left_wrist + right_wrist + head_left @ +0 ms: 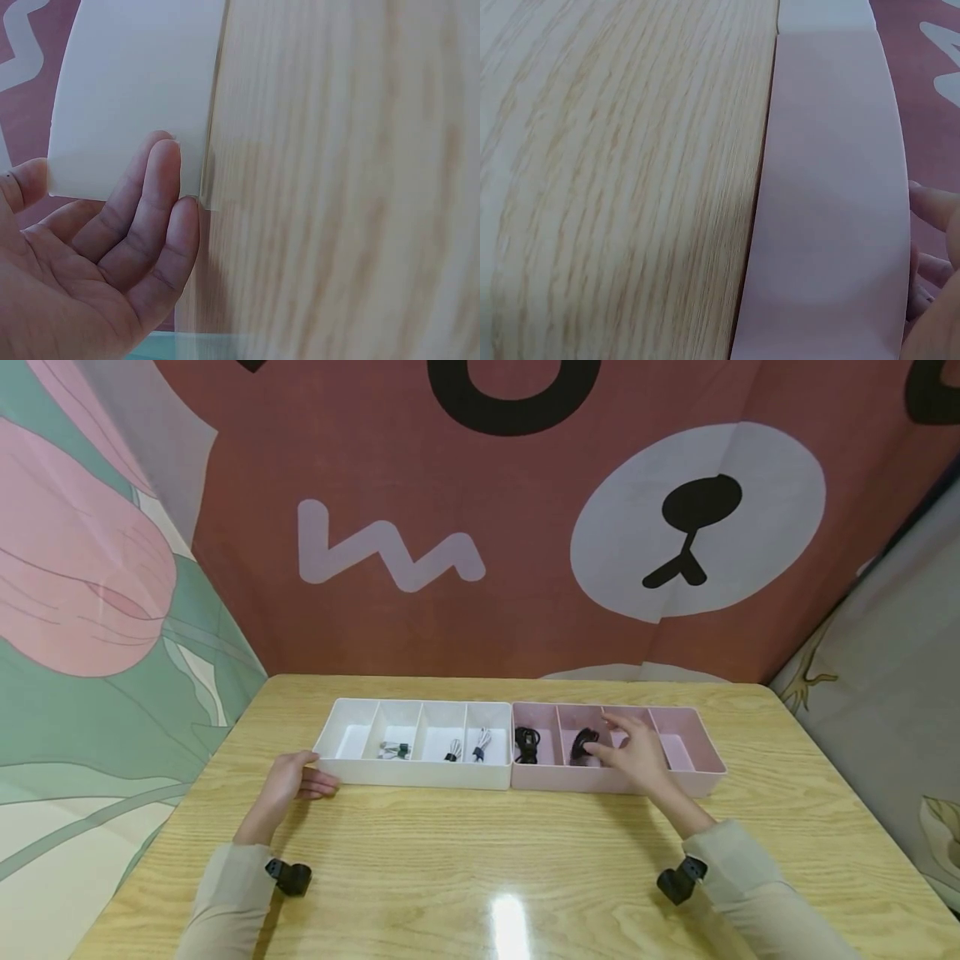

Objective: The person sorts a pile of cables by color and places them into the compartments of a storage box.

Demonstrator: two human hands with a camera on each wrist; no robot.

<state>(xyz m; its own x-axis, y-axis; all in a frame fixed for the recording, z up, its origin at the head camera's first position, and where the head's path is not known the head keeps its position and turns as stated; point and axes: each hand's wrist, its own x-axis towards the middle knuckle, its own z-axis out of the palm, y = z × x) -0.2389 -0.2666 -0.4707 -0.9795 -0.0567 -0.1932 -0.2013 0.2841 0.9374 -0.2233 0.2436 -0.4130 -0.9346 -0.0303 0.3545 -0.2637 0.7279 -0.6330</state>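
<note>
My left hand (288, 778) touches the front left corner of a white divided storage box (420, 773). In the left wrist view its fingers (154, 199) lie lightly bent against the box's wall, thumb by the rim. A pink divided box (585, 779) stands end to end with the white one. Over its middle compartments hovers my right hand (636, 756), thumb and fingers spread apart. The thumb tip is at a coiled black cable (582, 745) in the second compartment from the left; contact cannot be made out. In the right wrist view the pink wall hides part of the hand (934, 307).
Another coiled black cable (527, 743) lies in the pink box's leftmost compartment. The white box holds two bundled white cables (482, 745) (453, 750) and a small white-and-green bundle (394, 750). Both boxes stand toward the back of a wooden table (420, 860), before a printed cloth (375, 627).
</note>
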